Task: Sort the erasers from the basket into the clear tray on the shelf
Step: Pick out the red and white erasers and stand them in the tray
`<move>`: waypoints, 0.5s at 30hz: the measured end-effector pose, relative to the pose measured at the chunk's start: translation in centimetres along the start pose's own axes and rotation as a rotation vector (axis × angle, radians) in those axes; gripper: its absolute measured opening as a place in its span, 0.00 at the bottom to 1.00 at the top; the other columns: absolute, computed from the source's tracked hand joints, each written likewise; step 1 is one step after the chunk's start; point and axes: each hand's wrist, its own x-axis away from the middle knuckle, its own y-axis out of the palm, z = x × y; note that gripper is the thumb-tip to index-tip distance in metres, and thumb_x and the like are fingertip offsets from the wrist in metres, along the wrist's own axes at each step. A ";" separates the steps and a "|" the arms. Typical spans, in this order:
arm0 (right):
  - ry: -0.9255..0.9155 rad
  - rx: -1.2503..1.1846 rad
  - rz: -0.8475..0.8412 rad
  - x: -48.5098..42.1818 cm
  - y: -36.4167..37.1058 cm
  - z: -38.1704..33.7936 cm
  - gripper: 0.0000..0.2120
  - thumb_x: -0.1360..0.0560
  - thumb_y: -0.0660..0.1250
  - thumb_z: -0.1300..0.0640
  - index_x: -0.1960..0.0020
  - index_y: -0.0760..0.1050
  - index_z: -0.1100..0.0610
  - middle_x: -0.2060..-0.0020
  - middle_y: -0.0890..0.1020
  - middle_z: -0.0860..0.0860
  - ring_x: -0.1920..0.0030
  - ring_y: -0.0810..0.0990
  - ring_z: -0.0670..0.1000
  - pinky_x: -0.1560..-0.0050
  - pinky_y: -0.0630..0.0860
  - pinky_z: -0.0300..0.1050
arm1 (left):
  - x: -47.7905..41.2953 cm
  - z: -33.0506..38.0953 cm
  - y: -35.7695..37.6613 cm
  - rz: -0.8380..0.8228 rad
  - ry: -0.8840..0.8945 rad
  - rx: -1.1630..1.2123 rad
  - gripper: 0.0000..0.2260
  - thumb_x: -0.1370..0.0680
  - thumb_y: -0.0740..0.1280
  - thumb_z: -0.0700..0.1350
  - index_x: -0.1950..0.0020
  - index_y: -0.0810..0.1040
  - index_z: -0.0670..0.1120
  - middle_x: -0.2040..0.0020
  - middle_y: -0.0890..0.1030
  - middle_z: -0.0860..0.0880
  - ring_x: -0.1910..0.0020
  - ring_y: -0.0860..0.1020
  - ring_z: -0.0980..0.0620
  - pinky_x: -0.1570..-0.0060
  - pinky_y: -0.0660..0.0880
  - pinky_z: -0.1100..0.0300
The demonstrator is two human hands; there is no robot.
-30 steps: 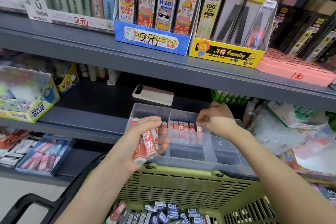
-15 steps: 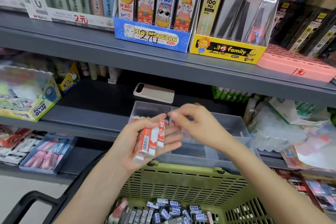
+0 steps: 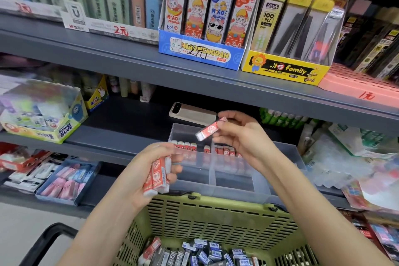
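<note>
My left hand [image 3: 142, 176] grips a small stack of red-sleeved erasers [image 3: 157, 176] just above the near rim of the green basket [image 3: 216, 216]. My right hand [image 3: 241, 136] pinches a single red eraser [image 3: 209, 130], tilted, above the clear divided tray [image 3: 235, 181] on the lower shelf. A row of red erasers [image 3: 207, 149] stands along the tray's far compartments. Several blue and black-sleeved erasers [image 3: 203, 252], plus a red one, lie in the basket bottom.
A phone [image 3: 192, 112] lies on the shelf behind the tray. A Power Glue box [image 3: 41, 114] stands at left, a blue tray of pink erasers [image 3: 67, 181] lower left, plastic-wrapped packs [image 3: 345, 157] at right. Pencil-lead display boxes [image 3: 203, 52] fill the upper shelf.
My right hand went from the tray to the stack in my left hand, took one red eraser and lifted it up and right over the tray.
</note>
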 end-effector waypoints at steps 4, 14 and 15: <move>0.000 0.115 -0.105 1.3 2.1 2.0 0.08 0.28 0.63 0.74 0.56 0.72 0.63 0.66 0.78 0.59 0.71 0.79 0.51 0.65 0.79 0.40 | -0.3 -0.4 0.2 -0.019 0.081 -0.002 0.13 0.34 0.71 0.42 0.52 0.76 0.42 0.62 0.82 0.40 0.67 0.82 0.48 0.80 0.71 0.63; 0.000 0.494 -0.326 1.7 1.9 1.8 0.21 0.33 0.68 0.76 0.46 0.73 0.56 0.63 0.80 0.54 0.65 0.79 0.49 0.63 0.78 0.40 | -0.8 -0.4 -0.2 -0.100 0.122 -0.019 0.12 0.33 0.72 0.41 0.52 0.76 0.41 0.64 0.80 0.40 0.70 0.79 0.49 0.77 0.72 0.62; -0.035 0.498 -0.241 1.0 1.1 1.4 0.19 0.33 0.69 0.75 0.47 0.73 0.58 0.65 0.80 0.52 0.66 0.79 0.48 0.63 0.78 0.39 | -1.0 -0.4 -0.6 -0.073 0.126 0.015 0.12 0.33 0.72 0.41 0.52 0.76 0.41 0.64 0.80 0.40 0.70 0.79 0.49 0.78 0.71 0.62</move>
